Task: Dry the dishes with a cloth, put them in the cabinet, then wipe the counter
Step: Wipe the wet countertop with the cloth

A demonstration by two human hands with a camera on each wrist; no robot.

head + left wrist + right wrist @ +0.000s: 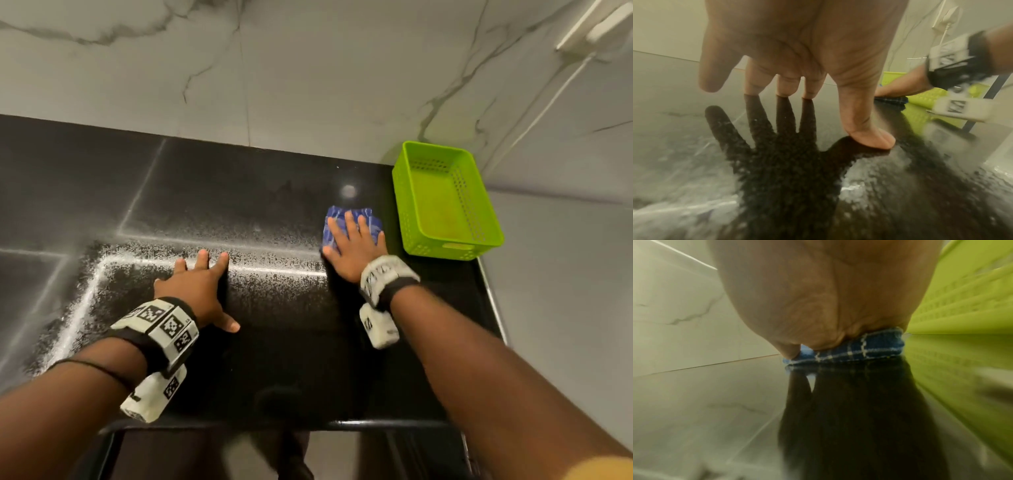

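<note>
**Wiping the dark counter, cloth under the right palm**

Marble-veined wall tiles stood behind a glossy black counter (212, 192), which mirrored both of our hands and carried a speckled, pale sheen across its middle; whether that was moisture or only reflected light we could not tell. At the right end, near the wall, sat an empty green basket (445, 202).

Our right hand (352, 246) lay flat on the cloth (363, 214), fingers straight and slightly apart, pressing it down just beside the basket. We judged the cloth to be soft, light and limp, something that would bunch or slide out from under a lazy palm, so flat pressure across its folded middle seemed the sensible hold; pinching a corner would only drag it into a rope. On so slick a surface it looked likely to glide easily.

It appeared as a folded pad of blue fabric crossed by thin white check lines, its layered edge showing under the heel of the hand (818, 296) in the right wrist view, lying snug against the stone.

Our left hand (198, 287) held nothing: it rested on the counter, fingers spread, fingertips (786, 91) and thumb touching the surface, well apart from the cloth, seemingly bracing us.

No dishes were in view, so we took the job to be in its last stage.
</note>
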